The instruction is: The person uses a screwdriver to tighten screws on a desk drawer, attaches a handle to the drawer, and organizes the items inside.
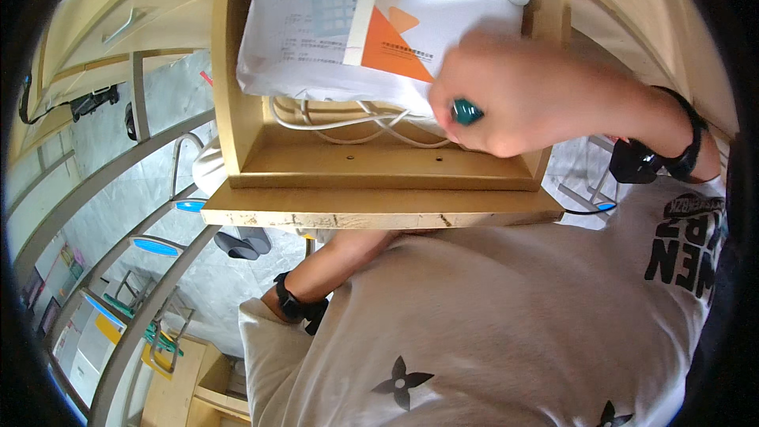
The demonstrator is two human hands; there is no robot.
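Observation:
My right hand [506, 95] is closed in a fist over the right side of an open wooden drawer [387, 160]. A glossy dark green round-ended object [466, 111] pokes out of the fist. Its remaining length is hidden in my fingers, so its kind does not show. Beneath the hand lie white printed papers [292, 55] and a booklet with an orange corner [391, 39]. A white cable [332, 122] loops in front of them. My left forearm [340, 265] reaches up to the drawer's front board, which hides the hand and its fingers.
Grey metal rails [150, 150] with blue parts [156, 246] run along the left. Dark slippers [243, 243] lie on the grey tiled floor. A light wooden cabinet [178, 379] stands at the lower left. A thin black cord [585, 211] emerges at the drawer's right front corner.

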